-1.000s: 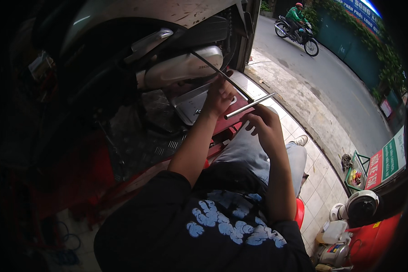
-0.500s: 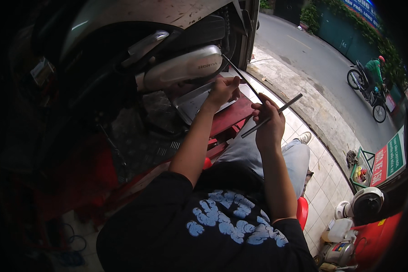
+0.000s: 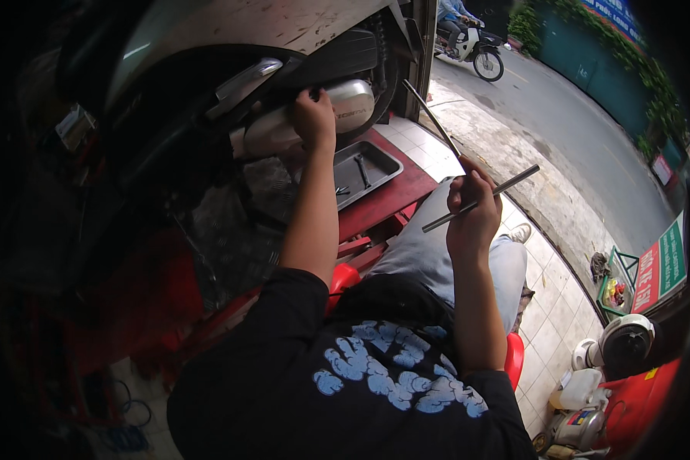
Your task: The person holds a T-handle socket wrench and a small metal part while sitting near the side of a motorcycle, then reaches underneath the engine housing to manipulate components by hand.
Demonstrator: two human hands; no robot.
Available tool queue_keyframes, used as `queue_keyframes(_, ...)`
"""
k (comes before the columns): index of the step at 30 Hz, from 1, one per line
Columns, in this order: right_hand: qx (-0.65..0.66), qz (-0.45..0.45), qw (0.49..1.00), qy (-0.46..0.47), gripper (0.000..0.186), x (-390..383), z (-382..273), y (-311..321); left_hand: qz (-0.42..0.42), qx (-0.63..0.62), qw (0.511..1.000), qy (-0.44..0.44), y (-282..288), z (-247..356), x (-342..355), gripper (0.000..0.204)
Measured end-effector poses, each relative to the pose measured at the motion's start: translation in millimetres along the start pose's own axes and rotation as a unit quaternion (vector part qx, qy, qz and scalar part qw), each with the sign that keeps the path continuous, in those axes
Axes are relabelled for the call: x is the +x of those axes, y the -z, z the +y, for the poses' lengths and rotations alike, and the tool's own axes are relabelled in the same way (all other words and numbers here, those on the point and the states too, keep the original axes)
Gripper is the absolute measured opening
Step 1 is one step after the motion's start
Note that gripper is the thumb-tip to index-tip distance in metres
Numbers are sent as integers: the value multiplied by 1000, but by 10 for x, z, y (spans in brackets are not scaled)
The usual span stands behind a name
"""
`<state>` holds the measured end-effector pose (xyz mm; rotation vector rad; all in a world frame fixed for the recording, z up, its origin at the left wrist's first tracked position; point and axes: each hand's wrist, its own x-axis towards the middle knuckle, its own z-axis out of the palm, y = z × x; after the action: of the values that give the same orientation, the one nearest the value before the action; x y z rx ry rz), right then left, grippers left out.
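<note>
My right hand (image 3: 475, 211) is closed around a T-handle wrench (image 3: 520, 179). Its crossbar lies across my fingers, and the long thin shaft points up and away to the far left. On the motorbike's silver side cover (image 3: 353, 106), near its upper edge, rests my left hand (image 3: 314, 121). Its thumb and fingers are bent together, and I cannot make out what is between them. A metal tray (image 3: 392, 175) sits just below the cover, holding a dark wrench (image 3: 363, 170) and a few small metal parts (image 3: 343, 190).
The tray stands on a red lift platform (image 3: 376, 205). Beyond the doorway, a person rides a white motorbike (image 3: 468, 47) along the street. At the right are a sign board (image 3: 659, 264), a fan (image 3: 627, 341), a plastic jug (image 3: 579, 389) and a red container (image 3: 642, 406).
My left hand has moved left onto the silver cover, uncovering the tray. The right hand and T-handle wrench shifted slightly right. One street rider has gone and another has come in.
</note>
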<state>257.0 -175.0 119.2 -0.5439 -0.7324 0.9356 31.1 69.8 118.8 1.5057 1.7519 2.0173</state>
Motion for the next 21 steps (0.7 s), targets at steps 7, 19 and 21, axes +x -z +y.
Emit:
queue_keyframes(7, 3, -3, 1000, -15, 31, -39, -38, 10, -3, -69, 995, 74, 91, 294, -63, 20)
queue_keyframes(19, -49, 9, 999, -15, 30, -66, -136, -20, -263, 40, 959, -95, 164, -320, -985, 19)
queue_keyframes(21, -96, -15, 995, -14, 29, -107, -178, -62, -323, 156, 932, -52, 196, -809, -1042, 20)
